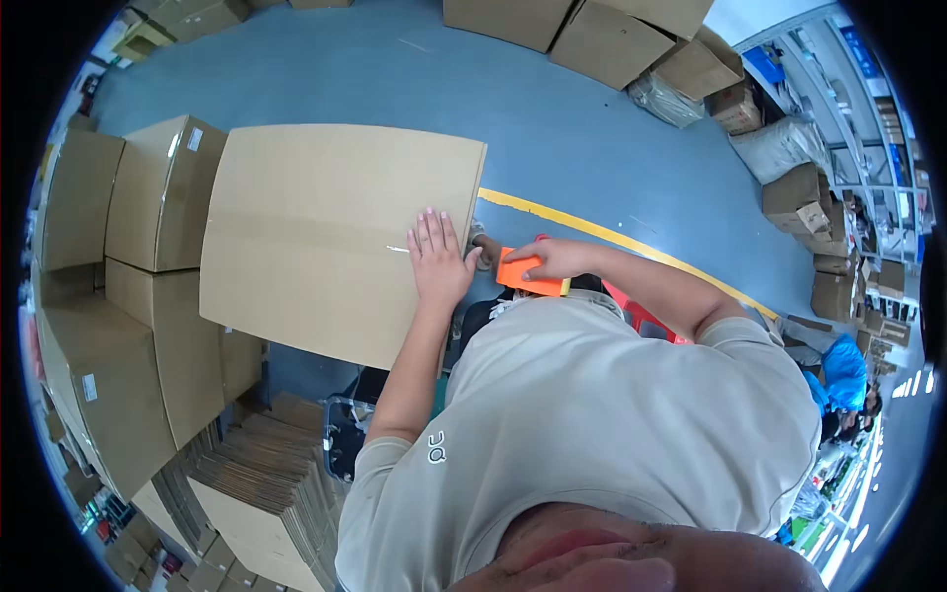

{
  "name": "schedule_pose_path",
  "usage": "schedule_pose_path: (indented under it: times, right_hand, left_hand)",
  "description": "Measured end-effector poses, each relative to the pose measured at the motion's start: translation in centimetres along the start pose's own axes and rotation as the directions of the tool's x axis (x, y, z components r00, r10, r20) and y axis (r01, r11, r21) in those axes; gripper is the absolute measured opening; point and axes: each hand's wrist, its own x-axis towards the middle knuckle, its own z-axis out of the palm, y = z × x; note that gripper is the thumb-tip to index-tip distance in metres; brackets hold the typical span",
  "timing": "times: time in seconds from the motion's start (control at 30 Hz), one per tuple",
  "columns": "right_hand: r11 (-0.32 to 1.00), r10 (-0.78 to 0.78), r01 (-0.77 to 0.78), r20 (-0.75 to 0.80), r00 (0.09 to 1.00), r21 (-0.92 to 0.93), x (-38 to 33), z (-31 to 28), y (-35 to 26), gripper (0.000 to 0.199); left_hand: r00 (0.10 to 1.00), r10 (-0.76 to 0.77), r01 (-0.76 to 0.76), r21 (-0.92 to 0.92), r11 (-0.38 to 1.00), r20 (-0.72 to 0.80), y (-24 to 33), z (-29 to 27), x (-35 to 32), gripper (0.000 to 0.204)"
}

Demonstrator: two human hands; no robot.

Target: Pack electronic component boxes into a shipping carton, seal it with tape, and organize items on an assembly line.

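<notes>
Cardboard box [335, 232], closed, stood w/ flaps shut in front of the person; clear tape ran along most of the seam. Left hand [438, 259] lay spread flat on top. Right hand [552, 259] gripped orange tape dispenser [528, 276] at box edge; taping appeared nearly done.

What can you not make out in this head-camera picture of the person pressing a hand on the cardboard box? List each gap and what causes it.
- Orange tool, head view: its working end is covered by the right hand.
- Cardboard box: its lower right edge is hidden by the left hand and forearm.
- Shelves: contents too small and bent at the fisheye rim.
</notes>
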Motion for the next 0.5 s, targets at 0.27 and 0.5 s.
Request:
schedule_pose_path:
  times: [0.27, 0.5]
  right_hand:
    - [0.951, 0.144, -0.183, -0.170, 0.975, -0.248, 10.2, 5.3, 5.9, 0.062]
    - [0.994, -0.106, 0.099, -0.589, 0.801, -0.044, 1.4, -8.0, 2.3, 0.067]
  left_hand:
    - [0.991, -0.003, -0.014, 0.126, 0.992, 0.135, 1.2, -0.6, 0.8, 0.093]
    - [0.999, -0.012, -0.004, 0.389, 0.921, 0.039, 2.3, 2.6, 2.2, 0.079]
